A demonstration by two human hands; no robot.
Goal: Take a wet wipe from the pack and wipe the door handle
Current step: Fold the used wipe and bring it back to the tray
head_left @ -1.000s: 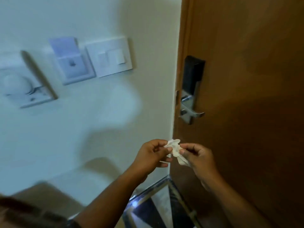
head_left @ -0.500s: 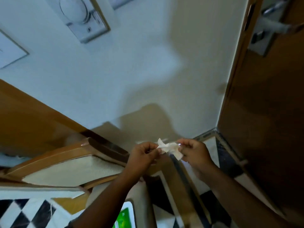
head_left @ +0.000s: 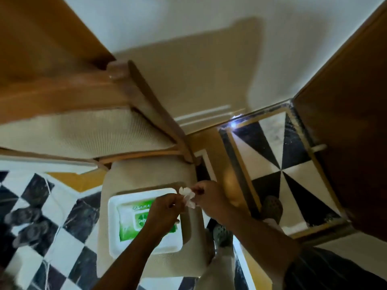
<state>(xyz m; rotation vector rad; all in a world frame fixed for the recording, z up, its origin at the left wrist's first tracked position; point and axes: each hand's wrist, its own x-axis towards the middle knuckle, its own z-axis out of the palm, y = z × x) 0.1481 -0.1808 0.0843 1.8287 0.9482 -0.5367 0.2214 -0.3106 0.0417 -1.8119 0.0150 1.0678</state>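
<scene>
A small crumpled white wet wipe point(head_left: 187, 196) is pinched between both my hands above a chair seat. My left hand point(head_left: 163, 214) grips its left side and my right hand point(head_left: 211, 200) grips its right side. Below my left hand lies the green and white wet wipe pack point(head_left: 129, 222) on a white tray point(head_left: 114, 208). The brown wooden door point(head_left: 351, 122) stands at the right. Its handle is out of view.
The tray rests on a beige cushioned chair seat point(head_left: 142, 174) with a wooden frame and backrest point(head_left: 88, 132). The floor has black and white tiles point(head_left: 278, 155). My feet in grey shoes point(head_left: 271, 207) stand by the chair. Dark shoes point(head_left: 27, 225) lie at the left.
The view has swung down from the door handle and wall switches to the chair and floor. Both hands have kept hold of the wipe, now above the pack.
</scene>
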